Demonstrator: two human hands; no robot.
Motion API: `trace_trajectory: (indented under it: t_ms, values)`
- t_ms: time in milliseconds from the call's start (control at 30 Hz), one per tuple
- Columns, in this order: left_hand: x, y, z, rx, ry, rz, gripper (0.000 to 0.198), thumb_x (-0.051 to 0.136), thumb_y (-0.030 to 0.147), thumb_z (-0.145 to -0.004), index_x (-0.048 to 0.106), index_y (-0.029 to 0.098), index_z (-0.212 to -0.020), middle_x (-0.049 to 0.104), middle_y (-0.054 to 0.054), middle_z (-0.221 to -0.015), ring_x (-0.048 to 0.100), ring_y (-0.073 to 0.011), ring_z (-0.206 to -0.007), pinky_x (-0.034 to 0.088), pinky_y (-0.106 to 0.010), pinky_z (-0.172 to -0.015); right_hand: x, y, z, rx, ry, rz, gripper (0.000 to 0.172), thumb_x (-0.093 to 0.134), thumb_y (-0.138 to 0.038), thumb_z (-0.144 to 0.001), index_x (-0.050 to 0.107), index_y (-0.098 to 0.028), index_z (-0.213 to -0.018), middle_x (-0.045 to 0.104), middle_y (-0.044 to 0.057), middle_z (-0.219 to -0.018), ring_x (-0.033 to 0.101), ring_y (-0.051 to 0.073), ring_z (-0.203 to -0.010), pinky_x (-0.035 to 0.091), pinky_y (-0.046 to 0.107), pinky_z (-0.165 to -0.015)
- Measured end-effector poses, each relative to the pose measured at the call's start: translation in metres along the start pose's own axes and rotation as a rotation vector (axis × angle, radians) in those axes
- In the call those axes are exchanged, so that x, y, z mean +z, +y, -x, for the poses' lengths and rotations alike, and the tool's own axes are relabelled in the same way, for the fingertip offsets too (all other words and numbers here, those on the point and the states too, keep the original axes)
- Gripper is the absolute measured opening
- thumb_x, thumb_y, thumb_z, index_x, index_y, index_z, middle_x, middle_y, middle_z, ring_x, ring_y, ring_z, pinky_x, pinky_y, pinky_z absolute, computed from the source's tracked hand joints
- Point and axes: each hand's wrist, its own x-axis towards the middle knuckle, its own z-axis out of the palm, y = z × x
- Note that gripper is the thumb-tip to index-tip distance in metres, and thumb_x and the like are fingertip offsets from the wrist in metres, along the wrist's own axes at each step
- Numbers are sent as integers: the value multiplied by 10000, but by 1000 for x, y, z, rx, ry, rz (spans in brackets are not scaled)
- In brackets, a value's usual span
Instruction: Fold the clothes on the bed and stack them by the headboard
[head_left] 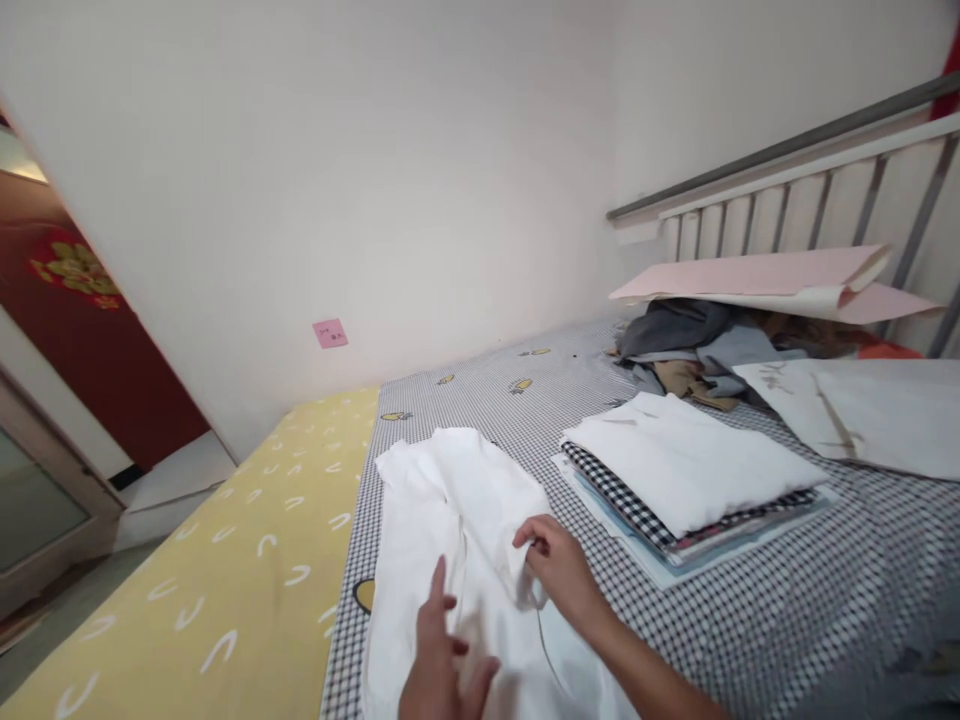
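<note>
A white garment (420, 500), perhaps a shirt, lies lengthwise on the checked bedding, with one part folded over along its right side. My right hand (551, 560) pinches a raised bit of its fabric near the right edge. Over the lower middle of the garment is my left hand (441, 650), fingers apart and holding nothing; whether it touches the cloth I cannot tell. The garment's lower end is cut off by the frame.
Right of the garment sits a stack of folded clothes (690, 470), white on top. Behind it are a heap of dark clothes (675, 340), pink sheets (765, 275) and a white bag-like piece (885, 415). Yellow bedding (247, 560) covers the left; a wall (450, 200) stands behind.
</note>
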Motion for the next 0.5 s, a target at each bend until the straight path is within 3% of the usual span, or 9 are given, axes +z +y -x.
trace_trajectory:
  t_ms: [67,133,200,267,333,400,500]
  values:
    - [29,23,-19,43,-205,-105,999,759,208,-613,358,331,-1519,591,-89,-1306,647,-209,-785,485,-303,-705,2,2,11,-7,50,-64,279,411,-84,-651,629,-233,-742,658,44,-879,638,193,-805,511,314,-754]
    - [51,46,-39,77,-336,-249,744,667,172,-703,504,316,-1415,660,-69,-1145,645,-219,-785,461,-306,-741,-5,2,17,-45,12,-132,294,432,-128,-717,649,-245,-878,682,54,-994,652,215,-977,516,340,-889]
    - [63,64,-64,115,-329,-352,339,549,132,-787,688,254,-1070,660,-38,-836,624,-234,-771,439,-335,-793,-19,10,26,-25,12,-131,396,446,-205,-795,614,-259,-1149,674,64,-1167,640,223,-1084,500,373,-973]
    - [66,81,-97,135,-269,-364,176,528,97,-786,638,230,-758,579,-11,-679,600,-239,-806,421,-352,-840,-36,29,43,82,107,37,497,446,-294,-844,504,-276,-1337,622,88,-1302,609,259,-1168,482,444,-1002]
    - [65,99,-136,124,-239,-310,146,565,92,-758,591,225,-704,541,8,-649,585,-222,-817,422,-344,-843,-50,57,67,213,131,314,489,499,-376,-827,537,-290,-1306,614,119,-1300,582,334,-1201,478,526,-960]
    - [65,124,-175,98,-231,-220,97,583,116,-757,613,208,-763,536,17,-641,571,-188,-736,443,-336,-800,-57,87,92,289,22,514,436,594,-433,-769,616,-310,-1187,635,130,-1240,594,382,-1155,500,539,-859]
    - [71,169,-224,97,-235,-28,99,569,150,-787,648,152,-848,577,6,-692,545,-141,-673,468,-340,-784,-50,119,119,302,-98,572,248,644,-437,-739,674,-314,-952,663,116,-1099,650,346,-973,523,465,-730]
